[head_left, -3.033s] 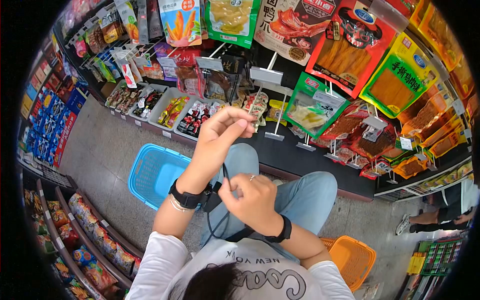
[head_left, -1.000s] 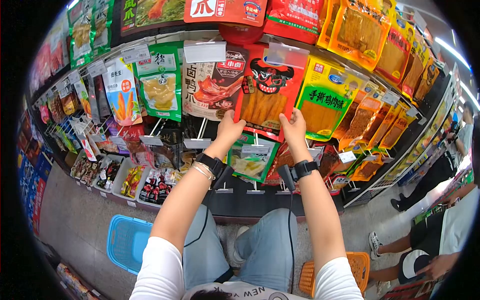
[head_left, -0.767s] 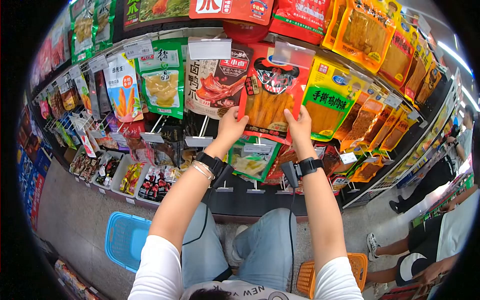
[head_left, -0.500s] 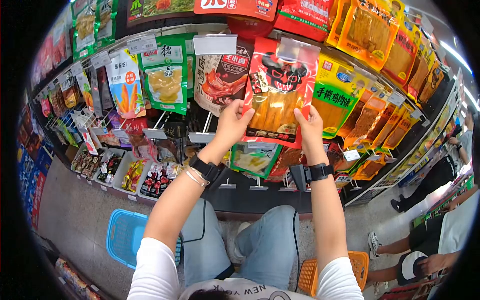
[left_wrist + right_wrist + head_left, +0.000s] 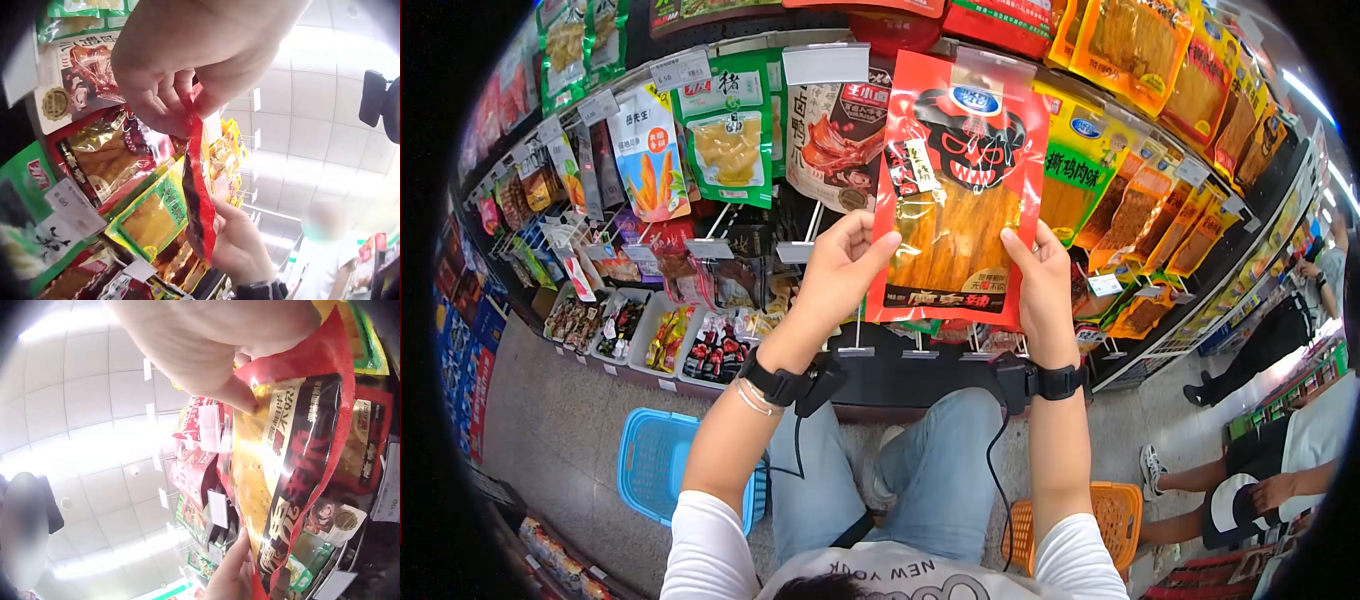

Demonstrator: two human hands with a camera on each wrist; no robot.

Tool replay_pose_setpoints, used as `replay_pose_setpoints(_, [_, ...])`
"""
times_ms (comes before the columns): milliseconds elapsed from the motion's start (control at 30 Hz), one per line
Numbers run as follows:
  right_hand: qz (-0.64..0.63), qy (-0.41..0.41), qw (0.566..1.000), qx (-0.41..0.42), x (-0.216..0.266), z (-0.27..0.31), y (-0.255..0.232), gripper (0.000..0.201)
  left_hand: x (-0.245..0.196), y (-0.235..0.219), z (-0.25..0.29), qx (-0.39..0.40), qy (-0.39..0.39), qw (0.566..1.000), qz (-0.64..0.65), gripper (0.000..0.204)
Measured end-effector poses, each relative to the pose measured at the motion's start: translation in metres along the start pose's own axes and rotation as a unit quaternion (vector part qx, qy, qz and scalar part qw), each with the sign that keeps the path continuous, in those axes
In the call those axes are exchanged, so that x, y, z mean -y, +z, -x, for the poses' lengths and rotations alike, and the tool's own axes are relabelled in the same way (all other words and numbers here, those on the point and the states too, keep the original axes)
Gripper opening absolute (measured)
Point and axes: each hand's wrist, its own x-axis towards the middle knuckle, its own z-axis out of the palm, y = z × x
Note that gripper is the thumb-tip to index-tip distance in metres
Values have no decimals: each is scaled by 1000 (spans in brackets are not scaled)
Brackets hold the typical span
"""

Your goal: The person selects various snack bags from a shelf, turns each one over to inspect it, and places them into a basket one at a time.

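Note:
A red snack bag [image 5: 960, 215] with a black mask face and a clear window showing yellow-brown strips is held upright before the shelf. My left hand [image 5: 840, 265] pinches its left edge, thumb in front. On the opposite edge my right hand [image 5: 1045, 280] grips it the same way. Seen from the left wrist, the bag [image 5: 200, 187] is edge-on between both hands. The right wrist view shows the thumb on the bag's printed front [image 5: 290, 444]. Behind it hang a brown-and-white bag [image 5: 840, 140] and a green-and-yellow bag [image 5: 1075, 175].
Trays of small wrapped snacks [image 5: 665, 335] line the low shelf at left. A blue basket [image 5: 640, 465] and an orange basket [image 5: 1118, 520] stand on the floor either side of my legs. Another person [image 5: 1270, 485] is at the right. Price-tag hooks [image 5: 825, 65] jut from the rack.
Three seconds ago both hands were above my lap, away from the bag. Since then they took hold of the red bag at the rack and drew it toward me; it looks larger now.

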Motion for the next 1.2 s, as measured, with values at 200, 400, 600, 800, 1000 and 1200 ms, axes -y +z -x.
replay_pose_setpoints(200, [-2,58,998,9,-5,30,-7,32,5,-2,32,11,-56,998,-7,13])
replay_pose_setpoints(400, [26,88,996,8,-12,96,-31,40,33,26,86,32,-113,991,59,30])
replay_pose_setpoints(600, [46,155,983,-88,-21,175,-89,47,88,84,122,140,-247,944,170,61])
replay_pose_setpoints(800, [113,222,959,-133,-47,269,-181,40,137,125,152,206,-376,895,121,37])
replay_pose_setpoints(1000, [584,432,618,-301,-103,405,-298,51,152,128,151,154,-361,917,76,34])
replay_pose_setpoints(1200, [521,486,654,-255,-151,455,-315,50,148,134,146,122,-364,920,83,30])
